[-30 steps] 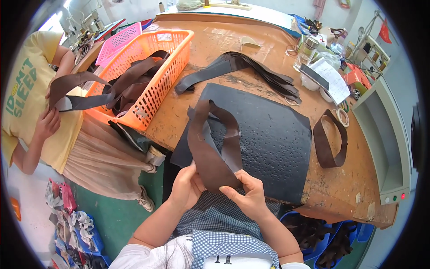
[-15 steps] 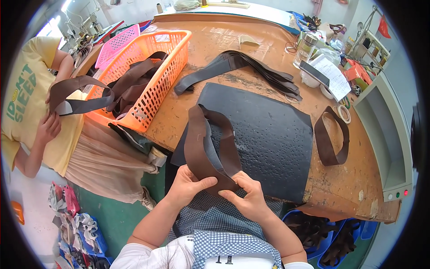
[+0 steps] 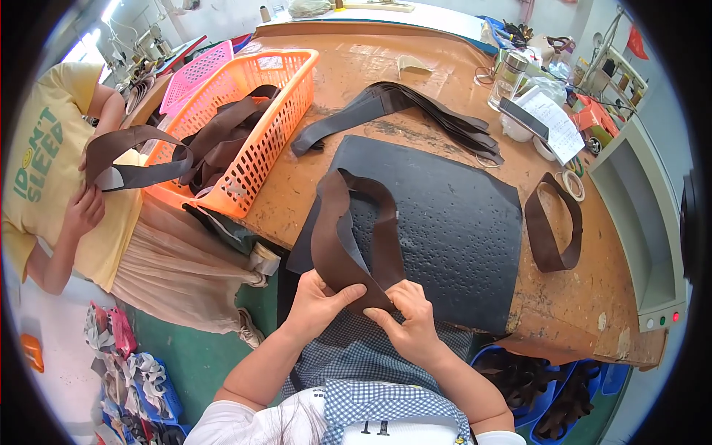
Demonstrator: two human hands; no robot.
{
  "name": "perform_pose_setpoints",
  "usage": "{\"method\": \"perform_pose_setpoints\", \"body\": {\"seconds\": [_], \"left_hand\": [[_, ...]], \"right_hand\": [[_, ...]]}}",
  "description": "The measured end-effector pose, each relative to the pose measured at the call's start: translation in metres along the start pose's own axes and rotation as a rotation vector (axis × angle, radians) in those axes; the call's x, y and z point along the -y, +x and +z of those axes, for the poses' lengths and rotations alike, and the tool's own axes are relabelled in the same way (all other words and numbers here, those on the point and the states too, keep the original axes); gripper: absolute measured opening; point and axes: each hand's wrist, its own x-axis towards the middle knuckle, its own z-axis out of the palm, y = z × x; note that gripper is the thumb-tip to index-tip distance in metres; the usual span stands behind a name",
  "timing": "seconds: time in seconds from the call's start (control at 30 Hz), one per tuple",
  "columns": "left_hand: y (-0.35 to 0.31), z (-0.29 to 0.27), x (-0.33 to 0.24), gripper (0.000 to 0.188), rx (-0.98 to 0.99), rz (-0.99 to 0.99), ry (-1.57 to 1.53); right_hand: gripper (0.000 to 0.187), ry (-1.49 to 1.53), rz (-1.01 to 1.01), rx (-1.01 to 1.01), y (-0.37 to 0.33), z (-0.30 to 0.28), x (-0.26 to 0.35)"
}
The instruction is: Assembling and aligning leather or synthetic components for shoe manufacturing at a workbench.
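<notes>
A loop of wide dark brown fabric band [image 3: 331, 241], grey on its inner face, is held between my two hands above the front of a black pitted mat [image 3: 452, 237]. My left hand [image 3: 320, 302] pinches the band's near end from the left, thumb on top. On the other side, my right hand [image 3: 406, 311] grips the same end between thumb and fingers. The band's far part stands up over the mat. Another closed brown loop [image 3: 553, 222] rests on the table to the right. Beyond the mat lies a fanned stack of dark strips [image 3: 426, 111].
An orange basket [image 3: 271, 137] of brown bands stands at the left, beside a person in a yellow shirt [image 3: 67, 170] holding another loop. A light grey box-shaped device [image 3: 645, 222] borders the right side. A phone [image 3: 523, 119], glass jar [image 3: 509, 78] and papers [image 3: 552, 126] sit at the far right.
The loop in my hands has shifted and tilted slightly, its lower end drawn a little upward between my thumbs. Both hands keep their grip. The view has moved slightly.
</notes>
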Motion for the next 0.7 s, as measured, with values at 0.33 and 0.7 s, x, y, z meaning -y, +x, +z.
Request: {"method": "perform_pose_setpoints", "body": {"seconds": [0.33,0.7], "left_hand": [[-0.006,0.006,0.001,0.018,-0.015,-0.055,0.014],[0.003,-0.008,-0.009,0.026,-0.042,-0.098,-0.204]], "right_hand": [[0.017,-0.023,0.057,-0.082,0.006,-0.009,0.008],[0.012,-0.082,-0.037,-0.114,0.004,-0.009,0.009]]}}
